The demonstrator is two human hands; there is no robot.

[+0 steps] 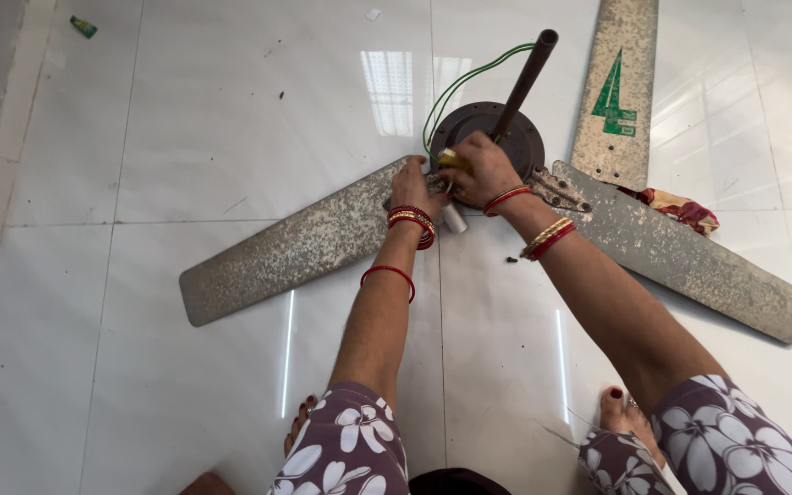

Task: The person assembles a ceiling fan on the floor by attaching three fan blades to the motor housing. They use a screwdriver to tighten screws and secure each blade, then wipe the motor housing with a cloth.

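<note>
Seemingly both hands [451, 179] clasp the ceiling fan's dark hub [488, 128], grips closed.

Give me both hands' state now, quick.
Left hand: pressed on the fan blade root; grip cannot be told.
Right hand: closed on a yellow-handled tool.

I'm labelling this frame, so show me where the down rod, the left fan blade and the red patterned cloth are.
down rod [524, 81], head view, middle of the dark shaft.
left fan blade [291, 246], head view, middle of its speckled flat face.
red patterned cloth [685, 211], head view, crumpled part showing between two blades.
</note>
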